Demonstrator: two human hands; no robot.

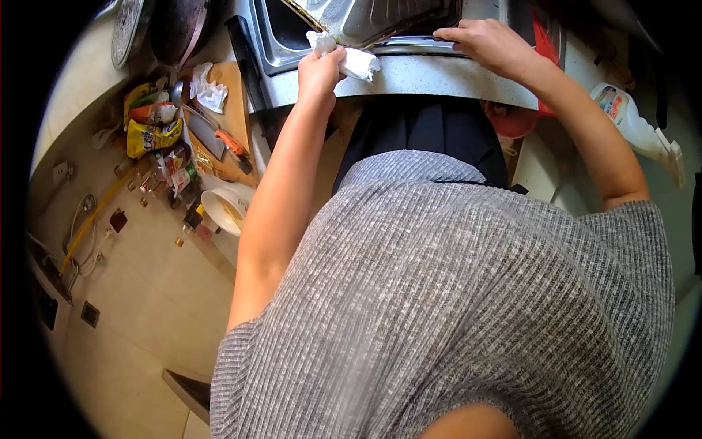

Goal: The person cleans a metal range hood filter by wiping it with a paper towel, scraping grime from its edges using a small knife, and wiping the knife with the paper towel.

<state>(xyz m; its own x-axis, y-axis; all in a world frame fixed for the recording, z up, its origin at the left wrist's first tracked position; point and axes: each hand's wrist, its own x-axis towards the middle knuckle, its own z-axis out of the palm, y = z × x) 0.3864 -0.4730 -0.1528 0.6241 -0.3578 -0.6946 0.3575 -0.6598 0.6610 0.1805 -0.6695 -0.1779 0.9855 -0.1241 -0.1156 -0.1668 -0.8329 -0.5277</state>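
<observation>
At the sink's front edge, my left hand (pixel 319 75) is closed around a crumpled white paper towel (pixel 358 64). The towel lies against the lower corner of a metal panel (pixel 373 20) with dimples and brown-stained edges. That panel sits tilted over the steel sink (pixel 281 53). To the right, my right hand (pixel 491 45) is closed, its fingertips pinched by the sink's rim near a thin dark edge. What those fingers hold, if anything, I cannot make out.
On the left, a wooden cutting board (pixel 232 88) carries a crumpled white cloth (pixel 208 89), a cleaver (pixel 206 135) and an orange-handled tool (pixel 232 143). Beside it are food packets (pixel 152 137) and a white bowl (pixel 221 210). A white spray bottle (pixel 635 124) is at right, near a red basin (pixel 512 122).
</observation>
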